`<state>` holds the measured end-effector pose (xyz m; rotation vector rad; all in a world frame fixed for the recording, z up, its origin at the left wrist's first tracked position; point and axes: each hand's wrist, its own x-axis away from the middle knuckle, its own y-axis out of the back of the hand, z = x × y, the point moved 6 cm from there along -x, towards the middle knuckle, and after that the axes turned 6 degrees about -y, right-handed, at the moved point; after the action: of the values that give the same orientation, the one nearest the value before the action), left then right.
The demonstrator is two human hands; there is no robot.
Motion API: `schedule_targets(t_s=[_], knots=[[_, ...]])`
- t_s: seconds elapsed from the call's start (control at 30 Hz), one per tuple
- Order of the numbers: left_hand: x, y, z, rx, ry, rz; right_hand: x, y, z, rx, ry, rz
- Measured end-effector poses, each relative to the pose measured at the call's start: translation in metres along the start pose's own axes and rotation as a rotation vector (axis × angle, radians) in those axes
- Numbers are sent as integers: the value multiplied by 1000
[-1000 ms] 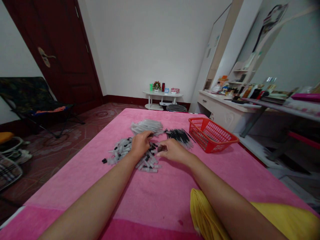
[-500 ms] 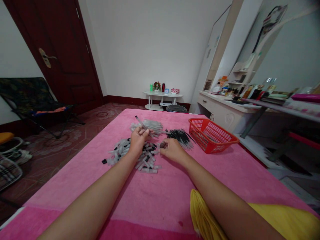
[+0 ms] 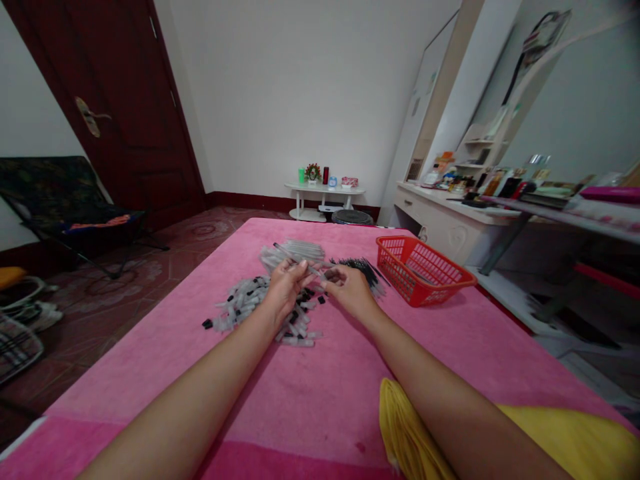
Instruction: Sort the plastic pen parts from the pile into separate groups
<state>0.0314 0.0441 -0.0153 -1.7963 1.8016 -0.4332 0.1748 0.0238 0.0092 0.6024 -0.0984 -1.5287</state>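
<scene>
My left hand [image 3: 286, 288] is closed on a thin clear pen [image 3: 314, 268] with a dark tip, held slantwise above the table. My right hand [image 3: 350, 288] pinches at the pen's right end; whether a small cap sits between its fingertips is too small to tell. Under and beside my left hand lies a heap of short clear caps with black parts [image 3: 245, 299]. Behind it rests a stack of clear tubes [image 3: 305, 250]. Past my right hand is a bundle of thin black refills [image 3: 367, 270], partly hidden by the hand.
A red plastic basket [image 3: 425, 280] stands at the right on the pink-covered table [image 3: 300, 407]. Yellow cloth [image 3: 415, 433] lies under my right forearm. A folding chair [image 3: 65, 200] is at the left, and a cluttered dresser [image 3: 440, 207] at the right.
My hands have come closer together, and my right hand has risen to the pen's right end. The pen has tilted flatter. A small black piece now shows on the cloth between the hands.
</scene>
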Motion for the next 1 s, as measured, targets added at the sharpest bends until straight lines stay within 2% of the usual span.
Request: schedule_targets(t_s=[0.17,0.43,0.67,0.83,0.9,1.0], knots=[[1,3,5,-60,21,8,2,0,4,68,45,-20],[4,3,5,-58,80,-59,13,9,25,375,193,-158],[6,4,10,-68,100,-75,17,11,32,471,168,-150],[8,2,8,-97,57,-44,13,11,29,353,99,-104],[9,1,7,-116,33,-23,9,10,21,227,20,-60],[9,-2,4,-154,-10,29,3,5,5,-44,-172,70]])
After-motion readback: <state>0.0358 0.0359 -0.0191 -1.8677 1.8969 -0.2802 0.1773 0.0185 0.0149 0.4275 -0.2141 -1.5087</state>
